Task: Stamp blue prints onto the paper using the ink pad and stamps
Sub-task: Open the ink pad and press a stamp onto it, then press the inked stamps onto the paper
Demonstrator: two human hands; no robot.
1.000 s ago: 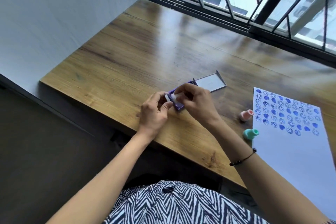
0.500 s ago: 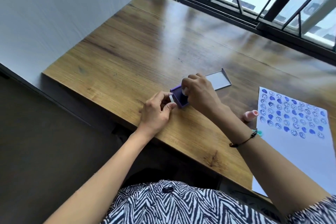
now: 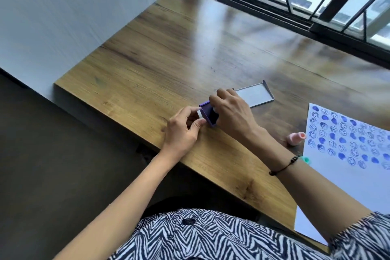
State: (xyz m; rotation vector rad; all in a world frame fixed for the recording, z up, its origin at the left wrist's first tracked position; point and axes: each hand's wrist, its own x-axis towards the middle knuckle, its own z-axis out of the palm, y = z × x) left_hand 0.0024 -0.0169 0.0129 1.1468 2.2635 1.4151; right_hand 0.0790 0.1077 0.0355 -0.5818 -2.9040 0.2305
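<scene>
- right hand (image 3: 232, 112) sits curled over the purple ink pad (image 3: 207, 115) mid-frame, pinching a small white stamp (image 3: 215, 110) down on it, I think; the fingertips are mostly hidden
- left hand (image 3: 183, 131) pinches the pad's near-left end, holding something white
- paper (image 3: 337, 175) lies lower right of the pad, so the right hand is closer to it
- pad's long axis runs toward the grey lid (image 3: 255, 97)
- glossy wood table (image 3: 168, 59); pink stamp (image 3: 296, 138) lies by the paper's left edge
</scene>
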